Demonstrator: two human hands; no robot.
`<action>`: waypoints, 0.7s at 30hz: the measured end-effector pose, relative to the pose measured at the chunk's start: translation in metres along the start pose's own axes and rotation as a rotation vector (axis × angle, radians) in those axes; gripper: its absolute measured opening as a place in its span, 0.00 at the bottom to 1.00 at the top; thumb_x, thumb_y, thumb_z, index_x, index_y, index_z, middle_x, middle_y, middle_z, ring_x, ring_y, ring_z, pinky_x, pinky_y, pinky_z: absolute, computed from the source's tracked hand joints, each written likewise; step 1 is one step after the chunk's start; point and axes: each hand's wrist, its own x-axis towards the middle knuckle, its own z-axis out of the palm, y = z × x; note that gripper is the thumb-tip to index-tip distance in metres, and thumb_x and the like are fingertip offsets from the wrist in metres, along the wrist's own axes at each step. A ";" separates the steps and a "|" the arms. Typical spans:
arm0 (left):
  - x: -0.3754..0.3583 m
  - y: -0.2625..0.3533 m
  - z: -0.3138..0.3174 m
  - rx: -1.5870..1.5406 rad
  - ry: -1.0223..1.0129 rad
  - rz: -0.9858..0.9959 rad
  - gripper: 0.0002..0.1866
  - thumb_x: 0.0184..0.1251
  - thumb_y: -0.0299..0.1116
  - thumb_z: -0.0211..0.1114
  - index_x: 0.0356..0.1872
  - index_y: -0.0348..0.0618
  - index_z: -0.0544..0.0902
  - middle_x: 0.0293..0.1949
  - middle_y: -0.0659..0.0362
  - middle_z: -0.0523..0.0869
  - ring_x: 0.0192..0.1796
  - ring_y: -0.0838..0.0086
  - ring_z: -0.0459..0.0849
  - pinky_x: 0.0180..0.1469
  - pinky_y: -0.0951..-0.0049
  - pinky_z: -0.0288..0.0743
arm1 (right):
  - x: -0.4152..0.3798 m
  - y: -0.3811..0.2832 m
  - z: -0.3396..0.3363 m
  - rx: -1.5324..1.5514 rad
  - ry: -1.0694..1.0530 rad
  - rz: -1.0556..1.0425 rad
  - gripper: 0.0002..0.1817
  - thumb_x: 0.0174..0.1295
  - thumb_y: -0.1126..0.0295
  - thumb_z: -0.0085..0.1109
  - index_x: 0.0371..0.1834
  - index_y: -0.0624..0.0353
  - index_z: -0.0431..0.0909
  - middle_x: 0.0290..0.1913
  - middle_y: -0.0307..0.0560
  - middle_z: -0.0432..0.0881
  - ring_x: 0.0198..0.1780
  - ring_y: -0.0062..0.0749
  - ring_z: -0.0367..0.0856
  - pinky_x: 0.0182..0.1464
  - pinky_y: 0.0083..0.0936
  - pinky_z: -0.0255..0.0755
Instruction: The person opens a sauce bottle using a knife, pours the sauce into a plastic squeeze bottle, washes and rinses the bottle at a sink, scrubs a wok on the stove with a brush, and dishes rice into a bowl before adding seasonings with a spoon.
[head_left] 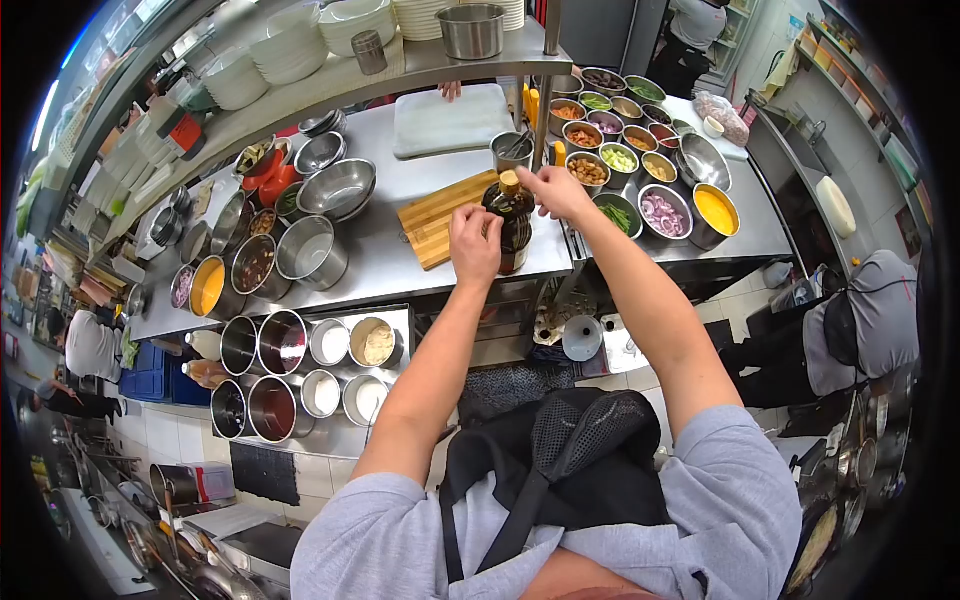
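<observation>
A dark glass bottle (516,240) with a yellow cap (510,179) stands upright at the front edge of the steel counter, beside a wooden cutting board (425,228). My left hand (475,240) is closed, its bent fingers pressed together against the bottle's left side below the neck. My right hand (562,193) is curled closed on the other side, thumb and fingertips right by the cap and neck. What is pinched in the fingers is too small to make out. A steel pot with utensils (512,151) stands behind the bottle.
A white cutting board (452,120) lies farther back, another person's hand (450,90) at its edge. Bowls of cut vegetables, including sliced red onion (664,215), crowd the right. Steel bowls (337,190) fill the left. An overhead shelf (480,62) holds plates. A person (860,320) is at right.
</observation>
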 end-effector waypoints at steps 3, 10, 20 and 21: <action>0.016 0.001 0.004 0.059 -0.177 -0.162 0.21 0.54 0.30 0.75 0.46 0.35 0.76 0.47 0.48 0.79 0.51 0.54 0.79 0.56 0.60 0.72 | -0.003 -0.027 0.014 -0.263 0.017 0.031 0.40 0.57 0.31 0.56 0.34 0.67 0.86 0.29 0.54 0.87 0.33 0.42 0.88 0.42 0.38 0.80; 0.028 -0.008 0.045 0.009 -0.168 -0.137 0.44 0.45 0.36 0.79 0.64 0.39 0.64 0.61 0.43 0.74 0.65 0.47 0.71 0.65 0.57 0.68 | 0.007 -0.017 0.028 -0.193 0.057 0.020 0.32 0.56 0.42 0.59 0.34 0.68 0.86 0.32 0.61 0.86 0.37 0.50 0.88 0.44 0.40 0.80; 0.023 0.011 0.062 0.279 -0.131 -0.292 0.29 0.61 0.40 0.65 0.62 0.46 0.66 0.65 0.54 0.70 0.70 0.54 0.66 0.61 0.36 0.61 | -0.011 -0.024 0.042 -0.362 0.218 -0.038 0.22 0.60 0.57 0.51 0.39 0.65 0.85 0.45 0.67 0.84 0.51 0.60 0.83 0.57 0.48 0.75; 0.022 0.010 0.062 0.288 -0.110 -0.266 0.28 0.62 0.40 0.64 0.62 0.46 0.66 0.65 0.54 0.70 0.69 0.54 0.67 0.60 0.37 0.62 | -0.009 -0.024 0.041 -0.358 0.202 -0.027 0.22 0.61 0.57 0.51 0.40 0.65 0.85 0.45 0.67 0.84 0.51 0.61 0.83 0.57 0.48 0.75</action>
